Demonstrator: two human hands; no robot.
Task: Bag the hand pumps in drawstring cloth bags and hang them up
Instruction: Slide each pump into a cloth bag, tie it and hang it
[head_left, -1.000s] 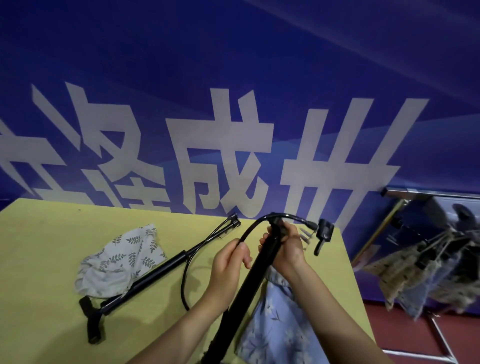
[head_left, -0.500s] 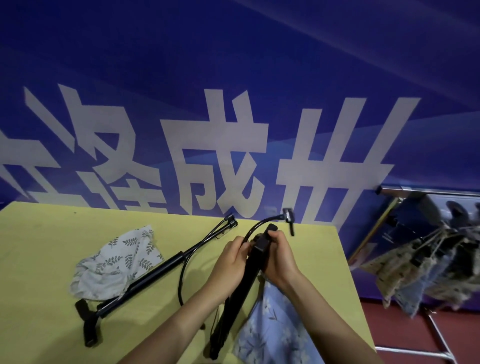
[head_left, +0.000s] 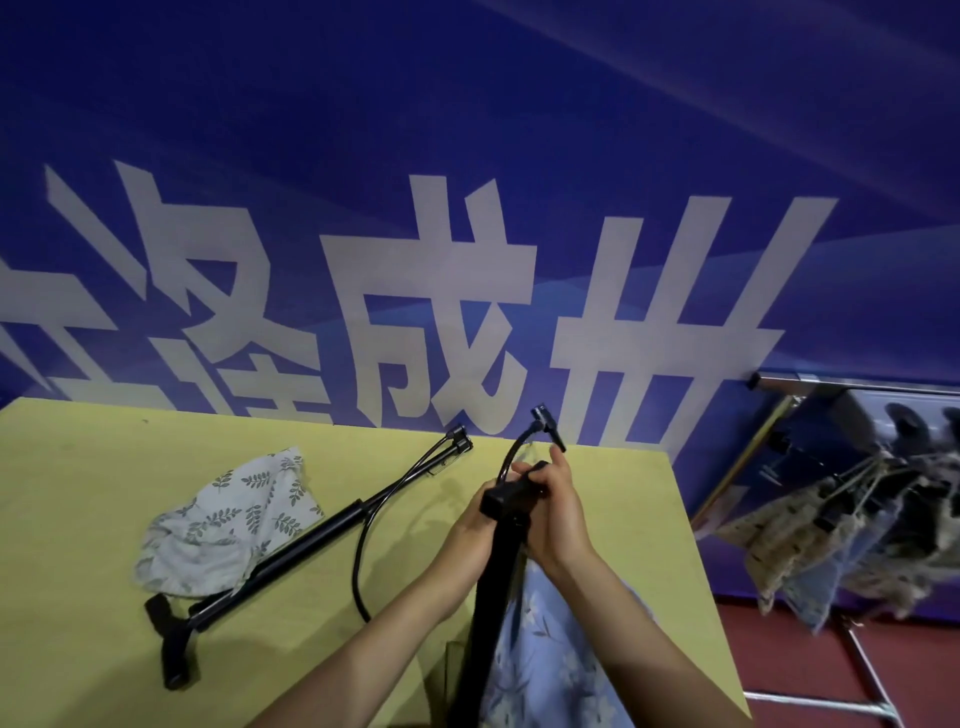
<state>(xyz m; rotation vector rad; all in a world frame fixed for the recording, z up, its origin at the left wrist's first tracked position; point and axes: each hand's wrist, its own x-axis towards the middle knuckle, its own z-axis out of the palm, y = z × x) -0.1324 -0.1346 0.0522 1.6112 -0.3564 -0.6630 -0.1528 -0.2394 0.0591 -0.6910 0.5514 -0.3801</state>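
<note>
a: fingers (head_left: 475, 512) of the left hand (head_left: 470, 525) are wrapped tight round the top block of the held pump (head_left: 493, 582), no gap showing. going left to right?

b: yes. far left on the yellow table (head_left: 78, 519): leaf-print cloth bag (head_left: 228, 519), crumpled, empty-looking. second pump (head_left: 275, 556) lies diagonally beside it, touching the bag's edge, its hose (head_left: 363, 545) looping toward the middle.

a: then both hands in the centre. right hand (head_left: 553, 512) is closed on the same top block from the other side, index finger lifted toward the hose clip (head_left: 545, 423). held pump stands steep, lower end dropping behind the blue floral bag (head_left: 545, 660) at the near edge.

b: what changed?

a: a second ago the held hose arched out wide to the right with the nozzle dangling. now it's pulled in to a short curl just above the hands, and the pump stands steeper.

b: meaning?

a: my read: hose is being tucked against the body so it fits the blue bag. bagging not done, can't tell if the foot is inside the cloth yet.

b: far right?

a: rack (head_left: 852, 387) with bagged pumps (head_left: 857, 535) hanging, blurry. so some are finished, two left.
</note>
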